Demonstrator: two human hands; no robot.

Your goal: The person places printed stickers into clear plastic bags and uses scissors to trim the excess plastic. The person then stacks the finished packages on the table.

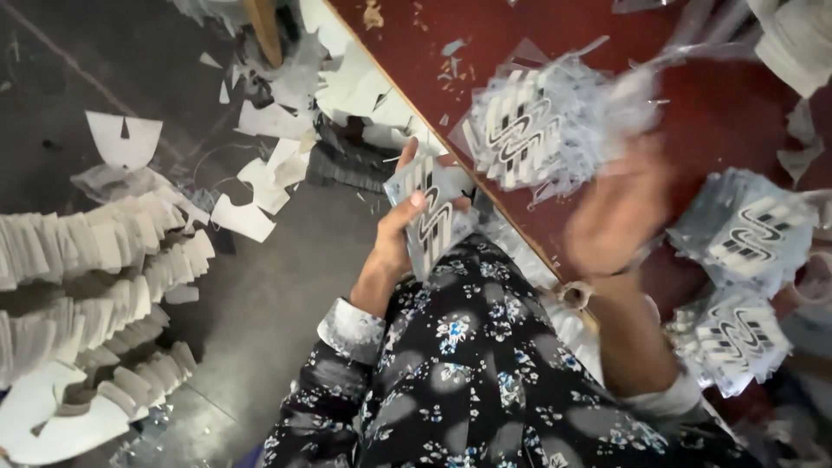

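My left hand (397,238) grips a small stack of clear film pieces printed with a black and white striped emblem (433,212), held over my lap just off the table edge. My right hand (615,208) is blurred by motion above the dark red table (719,113). A thin clear film piece (667,65) streaks away from its fingers toward the back right; whether the fingers hold it is unclear. Just left of that hand lies a fanned pile of the same emblem pieces (533,121).
Two more emblem piles (750,234) (732,338) lie on the table at the right. White cut scraps (286,130) litter the dark floor, and long rows of stacked white pieces (95,251) lie at the left. My lap wears dark flowered cloth (468,373).
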